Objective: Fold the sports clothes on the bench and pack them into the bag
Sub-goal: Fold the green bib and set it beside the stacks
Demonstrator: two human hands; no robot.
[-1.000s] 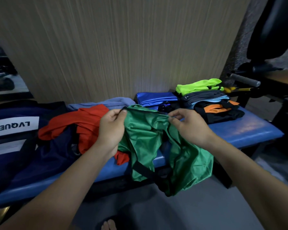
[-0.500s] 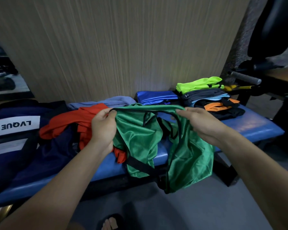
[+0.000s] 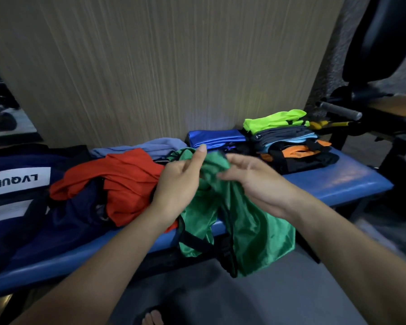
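Green satin garment point(image 3: 239, 221), black-trimmed, is the item in hand: its upper part is bunched between my two hands above the front edge of the bench point(image 3: 352, 181), and the rest hangs over that edge toward the floor, unfolded. My left hand point(image 3: 181, 181) grips the bunched top, fingers curled into the cloth with the thumb raised. My right hand point(image 3: 249, 179) rests against the cloth from the right with fingers fairly straight; I cannot tell for certain whether it pinches any fabric. Just left of the green piece lies a red garment point(image 3: 127, 181), loose and crumpled, over a dark navy item point(image 3: 75, 221) that is equally unfolded; a pale blue garment point(image 3: 150, 146) sits behind them against the wall, its state hard to read. Further left, the bag point(image 3: 14, 184), dark with a white label, stands on the bench end; its opening is not visible, so nothing can be said of its contents. To the right, well apart from my hands, is a folded stack point(image 3: 288, 141): neon yellow on top, grey, light blue, orange and black below, with a folded royal blue piece point(image 3: 216, 137) beside it. Assessment: folding appears roughly half complete. Outstanding, by my judgement, are the green piece, the red and navy items, possibly the pale blue one, and packing of the folded clothes
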